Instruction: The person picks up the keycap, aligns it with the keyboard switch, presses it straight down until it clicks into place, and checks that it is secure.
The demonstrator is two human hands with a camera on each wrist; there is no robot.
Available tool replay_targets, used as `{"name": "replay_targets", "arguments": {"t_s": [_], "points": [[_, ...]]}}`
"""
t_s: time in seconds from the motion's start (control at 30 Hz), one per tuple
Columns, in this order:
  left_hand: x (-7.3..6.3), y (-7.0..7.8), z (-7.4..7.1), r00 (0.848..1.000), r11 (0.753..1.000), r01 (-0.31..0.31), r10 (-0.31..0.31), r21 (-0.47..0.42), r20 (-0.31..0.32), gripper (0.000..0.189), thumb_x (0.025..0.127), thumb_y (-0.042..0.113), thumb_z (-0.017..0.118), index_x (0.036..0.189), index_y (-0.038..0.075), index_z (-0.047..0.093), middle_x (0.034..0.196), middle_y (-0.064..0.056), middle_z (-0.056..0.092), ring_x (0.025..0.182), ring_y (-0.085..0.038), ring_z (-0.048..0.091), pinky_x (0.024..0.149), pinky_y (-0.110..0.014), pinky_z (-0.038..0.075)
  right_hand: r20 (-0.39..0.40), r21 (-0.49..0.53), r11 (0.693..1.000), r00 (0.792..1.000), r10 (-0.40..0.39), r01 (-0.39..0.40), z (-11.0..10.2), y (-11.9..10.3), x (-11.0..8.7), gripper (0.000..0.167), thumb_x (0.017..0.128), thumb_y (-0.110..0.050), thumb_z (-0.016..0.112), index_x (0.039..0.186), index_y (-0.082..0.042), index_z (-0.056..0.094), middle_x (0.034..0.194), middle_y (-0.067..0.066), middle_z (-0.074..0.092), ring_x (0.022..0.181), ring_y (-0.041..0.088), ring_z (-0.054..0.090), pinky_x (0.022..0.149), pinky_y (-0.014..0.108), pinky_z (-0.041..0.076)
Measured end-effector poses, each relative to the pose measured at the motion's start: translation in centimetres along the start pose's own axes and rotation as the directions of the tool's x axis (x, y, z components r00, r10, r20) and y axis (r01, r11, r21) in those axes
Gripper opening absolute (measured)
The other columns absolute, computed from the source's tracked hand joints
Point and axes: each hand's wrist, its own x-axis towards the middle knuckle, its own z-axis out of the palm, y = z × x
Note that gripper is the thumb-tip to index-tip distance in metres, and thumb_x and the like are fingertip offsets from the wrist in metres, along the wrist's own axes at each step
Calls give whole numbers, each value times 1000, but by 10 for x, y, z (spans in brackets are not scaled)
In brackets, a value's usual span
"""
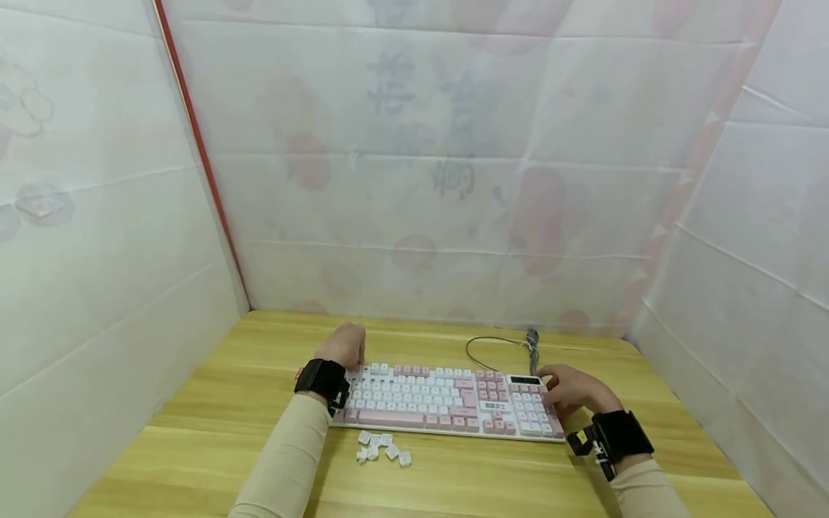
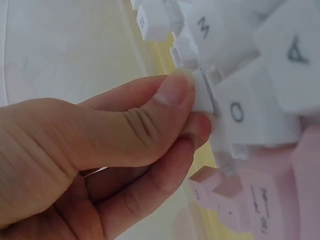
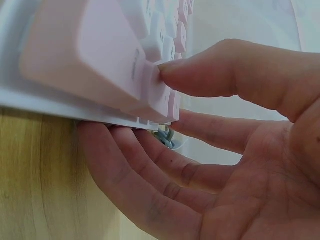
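Note:
A pink and white keyboard [image 1: 404, 397] lies on the wooden table. At its upper left my left hand [image 1: 345, 347] pinches a small white keycap [image 2: 202, 94] between thumb and fingertips, close by the keys marked W and Q; part of the keycap is hidden by the thumb. Around the keyboard's right edge, my right hand [image 1: 573, 388] grips with the thumb on a pink key [image 3: 154, 90] and the other fingers at the underside. Several loose white keycaps [image 1: 391, 451] lie in front of the keyboard, left of its middle. Some spots in the top rows show no caps.
A dark cable [image 1: 532, 347], partly bundled, runs behind the keyboard's right end. The wooden table [image 1: 479, 482] is bounded by pale sheet walls [image 1: 414, 216] at the back and both sides. A red strip [image 1: 201, 147] runs down the left back corner.

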Motion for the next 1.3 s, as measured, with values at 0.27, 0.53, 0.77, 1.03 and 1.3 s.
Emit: {"name": "replay_targets", "arguments": {"t_s": [0.27, 0.53, 0.77, 1.03, 1.3], "points": [[-5, 3, 0, 1000, 1000, -21, 21, -15, -21, 23, 73, -13, 83, 68, 9, 78, 71, -1, 72, 63, -16, 60, 58, -29, 53, -6, 34, 999, 1000, 6, -6, 4, 5, -2, 69, 90, 1, 70, 149, 15, 36, 120, 31, 59, 90, 28, 65, 76, 47, 61], [-9, 3, 1, 999, 998, -29, 27, -63, -39, 23, 74, -16, 80, 70, 7, 77, 71, -2, 70, 61, -16, 57, 58, -28, 49, -6, 20, 1000, 1000, 6, -6, 3, 6, -2, 67, 91, -1, 70, 148, 15, 38, 119, 31, 60, 92, 29, 66, 78, 48, 61], [-9, 0, 3, 998, 997, -29, 25, -73, -52, 23, 73, -17, 79, 67, 5, 74, 63, -1, 62, 59, -14, 43, 56, -27, 39, -14, -1, 1000, 1000, -1, 1, 2, 4, 0, 69, 89, 0, 71, 148, 15, 39, 118, 31, 60, 91, 28, 64, 78, 46, 60], [-13, 3, 1, 998, 996, -23, 19, -85, -53, 39, 75, -15, 80, 56, 9, 55, 58, 2, 35, 57, -13, 25, 53, -27, 28, -22, -5, 1000, 1000, -4, 4, 2, 2, 1, 69, 88, 1, 71, 147, 15, 40, 117, 30, 60, 90, 27, 63, 76, 46, 60], [-19, 6, 0, 996, 993, -41, 32, -115, -79, 59, 74, -18, 77, 56, 13, 31, 60, 4, 17, 57, -13, 13, 53, -29, 15, -14, -9, 1000, 1000, -5, 5, 1, 2, 1, 70, 89, -1, 70, 149, 15, 37, 119, 31, 60, 93, 29, 66, 77, 47, 60]]}}
